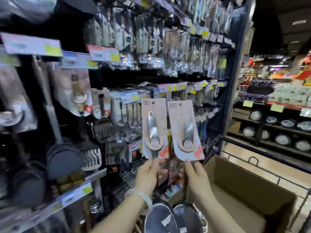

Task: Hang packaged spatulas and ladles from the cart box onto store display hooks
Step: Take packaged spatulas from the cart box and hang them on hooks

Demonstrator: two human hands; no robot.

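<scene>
Here the left hand (148, 174) pinches the left pack (154, 128) by its bottom edge and holds it up. Behind and above this grip hang more packs on the hooks (151, 91). Just beside it, the right hand (196, 177) pinches the right pack (186, 130) the same way. The two packs stand side by side, nearly touching. Below and right of that grip sits the box (244, 185) in the cart (262, 167).

Left hand (147, 174) and right hand (196, 175) each hold a carded utensil before the display hooks (151, 93)
</scene>
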